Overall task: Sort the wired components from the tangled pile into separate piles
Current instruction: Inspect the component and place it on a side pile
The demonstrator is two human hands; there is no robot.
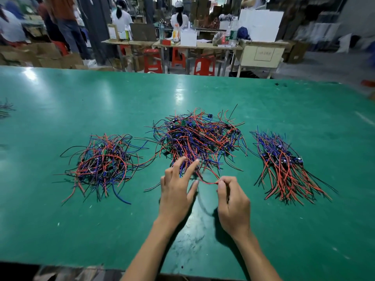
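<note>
A big tangled pile (199,136) of red, blue and black wired components lies mid-table. A looser pile (103,163) sits to its left. On the right lies a tidier pile (284,161) with its wires fanned toward me. My left hand (177,191) reaches into the near edge of the tangled pile, fingers spread and straight among the wires. My right hand (232,201) pinches the end of a red wire (208,181) that runs back into the tangle.
The green table (81,230) stretches wide around the piles. A few stray wires (5,109) lie at the far left edge. Beyond the table stand red stools (153,60), workbenches and people working.
</note>
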